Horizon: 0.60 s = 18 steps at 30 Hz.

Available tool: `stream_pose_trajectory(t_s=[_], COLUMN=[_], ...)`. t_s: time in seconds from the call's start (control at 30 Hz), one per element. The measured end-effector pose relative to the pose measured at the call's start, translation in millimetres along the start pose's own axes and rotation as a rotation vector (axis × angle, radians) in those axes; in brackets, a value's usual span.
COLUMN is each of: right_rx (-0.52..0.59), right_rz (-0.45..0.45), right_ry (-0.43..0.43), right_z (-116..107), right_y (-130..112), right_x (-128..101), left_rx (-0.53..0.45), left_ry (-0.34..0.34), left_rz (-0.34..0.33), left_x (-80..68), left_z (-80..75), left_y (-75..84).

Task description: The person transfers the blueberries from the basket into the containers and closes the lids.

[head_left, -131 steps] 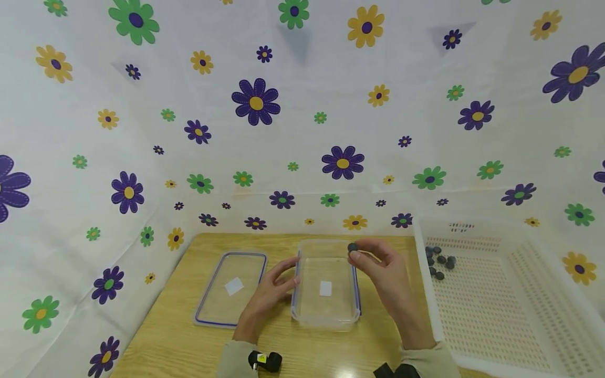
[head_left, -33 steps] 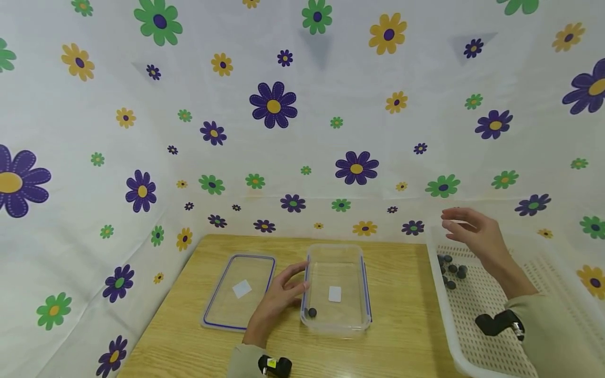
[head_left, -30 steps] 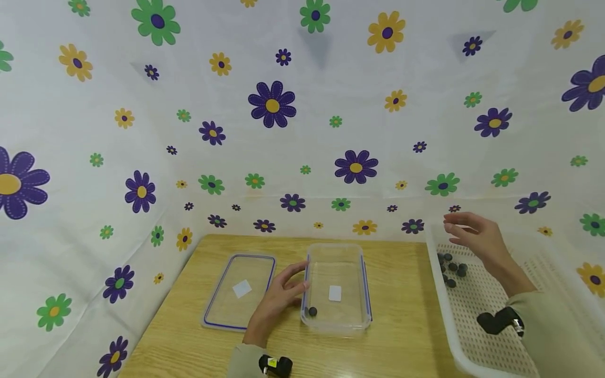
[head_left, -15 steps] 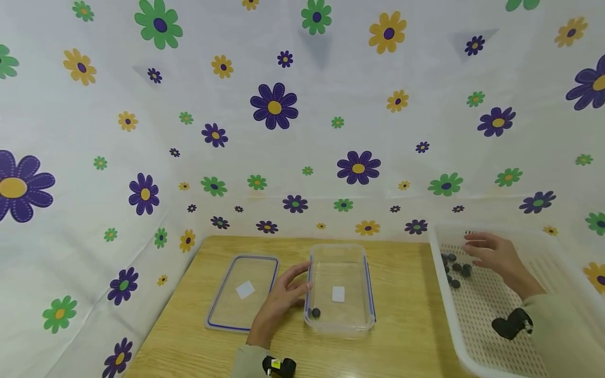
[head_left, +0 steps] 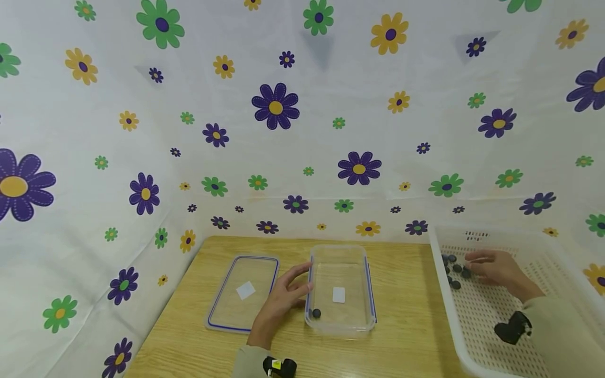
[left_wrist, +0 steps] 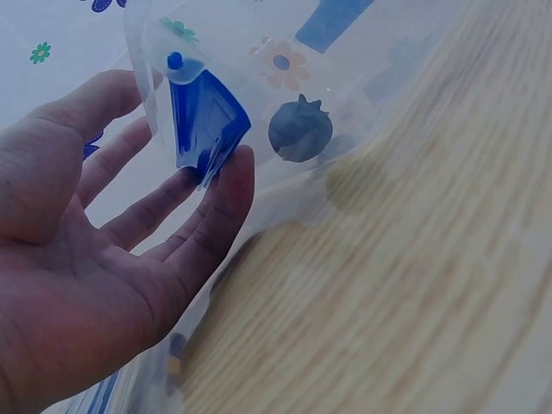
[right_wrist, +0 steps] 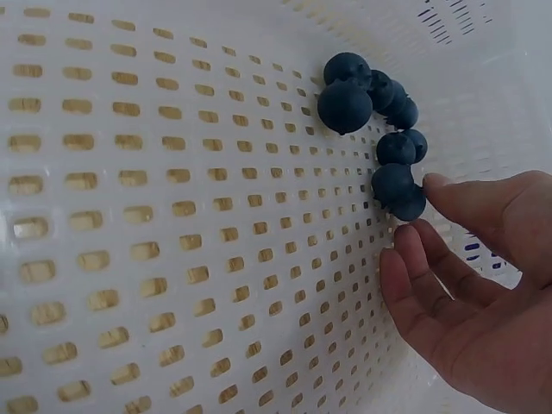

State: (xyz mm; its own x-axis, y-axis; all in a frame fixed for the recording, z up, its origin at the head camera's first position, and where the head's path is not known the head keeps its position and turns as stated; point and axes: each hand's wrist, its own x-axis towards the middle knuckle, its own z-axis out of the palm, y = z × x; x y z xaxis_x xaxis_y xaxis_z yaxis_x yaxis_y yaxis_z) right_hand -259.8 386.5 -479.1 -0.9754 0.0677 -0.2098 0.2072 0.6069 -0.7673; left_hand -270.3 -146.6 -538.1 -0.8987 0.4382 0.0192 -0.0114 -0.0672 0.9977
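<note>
A blueberry (head_left: 316,313) lies in the near left corner of a clear plastic container (head_left: 340,328) with blue latches; the left wrist view shows its crown through the wall. My left hand (head_left: 281,299) touches the container's left side, fingers loosely bent by a blue latch (left_wrist: 207,121). Over in the white basket (head_left: 446,315), my right hand (head_left: 498,270) reaches down to a cluster of blueberries (right_wrist: 345,105). Its thumb and a fingertip lie close on two sides of the nearest blueberry (right_wrist: 407,205). A firm pinch does not show.
A clear lid (head_left: 227,325) with a blue seal lies left of the container on the wooden table (head_left: 397,341). A flowered white sheet (head_left: 302,142) hangs behind and at the left. The basket has raised perforated walls on the right.
Earlier my right hand held a blueberry over the container; one now lies inside. Since then that hand has moved right and lowered into the basket. My left hand stays at the container.
</note>
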Motion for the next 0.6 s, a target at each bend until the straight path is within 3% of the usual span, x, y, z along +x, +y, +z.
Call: stream_pose_trajectory(t_s=[0.6], right_rx=[-0.020], right_rz=[-0.036], right_ry=[0.011], right_z=[-0.9], right_y=[2.2], right_x=[1.5], left_rx=[-0.017], left_ry=[-0.002], left_rz=[0.010], left_x=[-0.2], left_z=[-0.9], left_y=[1.5])
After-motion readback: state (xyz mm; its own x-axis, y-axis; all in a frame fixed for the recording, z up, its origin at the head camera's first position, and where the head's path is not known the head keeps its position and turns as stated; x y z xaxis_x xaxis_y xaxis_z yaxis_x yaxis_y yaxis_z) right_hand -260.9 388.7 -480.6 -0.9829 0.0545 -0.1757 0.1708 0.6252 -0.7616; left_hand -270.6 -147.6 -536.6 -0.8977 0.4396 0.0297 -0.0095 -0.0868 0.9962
